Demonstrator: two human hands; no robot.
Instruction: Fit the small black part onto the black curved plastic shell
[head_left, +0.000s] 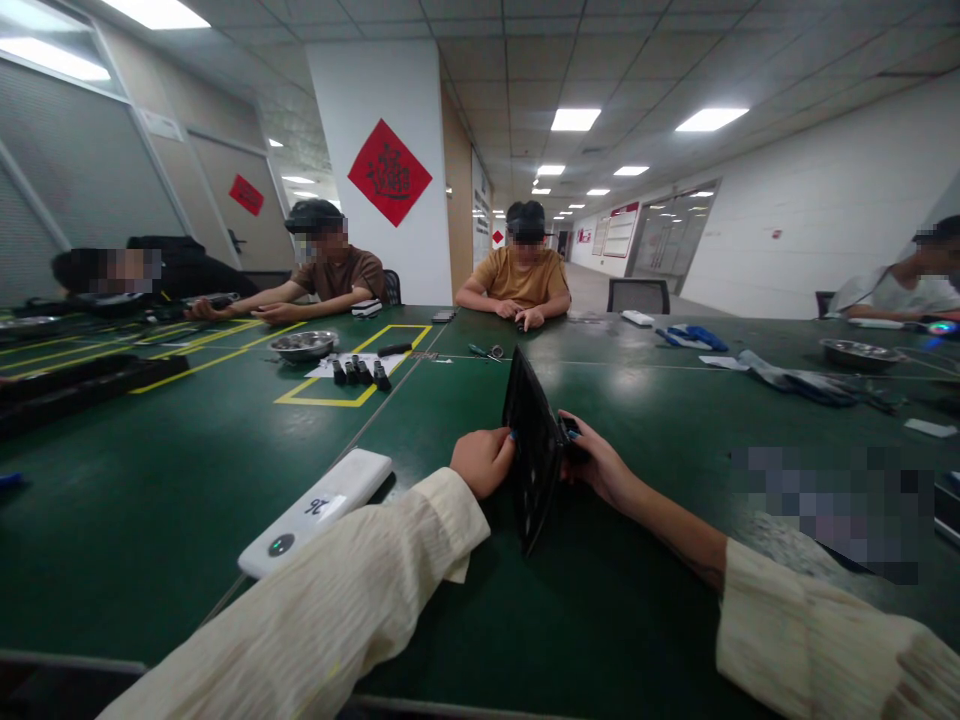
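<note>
A flat black panel (534,480) stands on edge above the green table, seen nearly side-on. My left hand (484,460) is closed at its left face, thumb and fingers pinched together against it; a small blue spot shows at the fingertips. On the other side my right hand (589,455) curls around a small black part (571,432) at the panel's right face, where a bit of blue also shows. Whether that part is fixed to the panel I cannot tell. Left of my left forearm lies a white power bank (319,512) marked 26.
Several short black cylinders (361,374) stand by a metal bowl (304,345) on the left. Pliers (487,351) lie ahead. To the right are grey gloves (795,380), blue cloth (691,338) and another metal bowl (861,354). Other people sit around the table.
</note>
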